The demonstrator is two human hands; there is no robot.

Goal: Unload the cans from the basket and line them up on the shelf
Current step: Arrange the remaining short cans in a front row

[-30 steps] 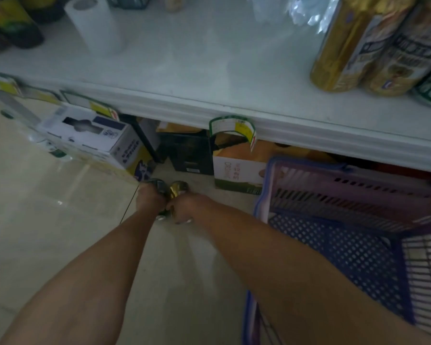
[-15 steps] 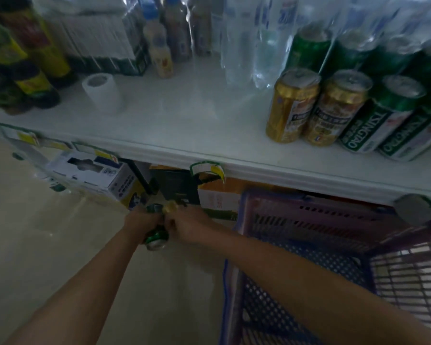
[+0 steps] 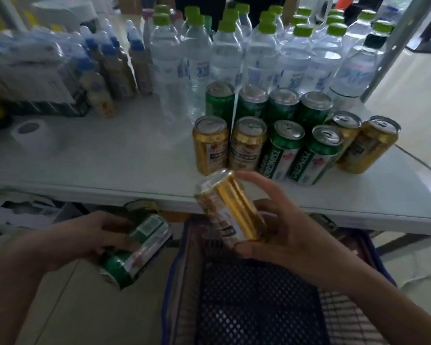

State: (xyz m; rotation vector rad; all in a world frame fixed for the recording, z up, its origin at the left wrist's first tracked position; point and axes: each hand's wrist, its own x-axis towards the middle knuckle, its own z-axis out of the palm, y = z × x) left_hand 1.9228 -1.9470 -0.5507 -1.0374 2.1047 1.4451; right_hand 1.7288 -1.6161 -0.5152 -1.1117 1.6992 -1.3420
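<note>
Low in the middle of the frame, your right hand (image 3: 281,235) grips a gold can (image 3: 230,207), tilted, just under the shelf (image 3: 110,165) edge; your left hand (image 3: 90,235) clasps a green can (image 3: 137,247) lying sideways at lower left. You're mid-transfer. Next, judge a gap beside the standing cans (image 3: 271,135) at centre right and set each upright. The basket (image 3: 246,302) below shows only bare mesh.
</note>
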